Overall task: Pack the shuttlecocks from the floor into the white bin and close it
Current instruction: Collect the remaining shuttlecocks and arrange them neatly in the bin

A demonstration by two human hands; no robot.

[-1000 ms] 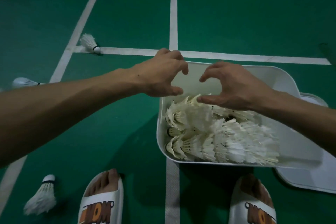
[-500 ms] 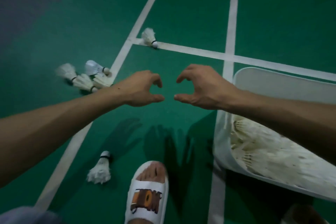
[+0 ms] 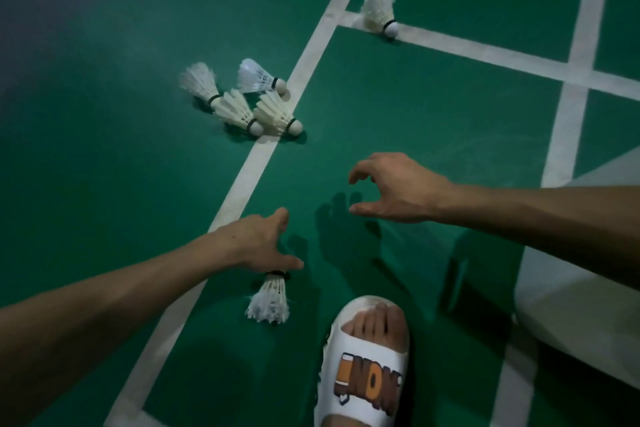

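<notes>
A: Entry one, the surface?
B: Court floor [image 3: 433,107]: matte green and smooth, crossed by flat white painted lines [image 3: 256,163].

A: Entry two, the shuttlecocks?
B: Six, all on the floor. Each is a white feather cone with a ribbed skirt and a dark band at the neck; where the tip shows, it is rounded pale cork. A cluster of four [image 3: 242,104] lies on its sides, touching one another, mostly left of the long diagonal line, tips pointing right. A lone shuttlecock [image 3: 379,10] lies at the far line junction, its feathers ragged. The nearest shuttlecock [image 3: 270,298] lies right of the diagonal line, skirt toward the camera and feather ends frayed. Its neck band shows, but its cork is hidden under the left hand.

A: Entry three, the hands?
B: Left hand [image 3: 259,246]: fingers straight and spread, lowered over that cork end, gripping nothing. I cannot tell whether the fingertips touch it. Right hand [image 3: 398,191]: above bare floor, fingers bent in a loose arc, thumb out, empty, apart from every shuttlecock.

A: Entry four, the container?
B: White bin [image 3: 561,295]: at the right edge, only partly in frame. Smooth hard plastic, rounded corner. The right forearm crosses above it. Its inside is not visible.

A: Sundries?
B: One moulded white slipper [image 3: 363,374], open-toed, with orange-brown lettering on the strap. It sits between the nearest shuttlecock and the bin.
</notes>
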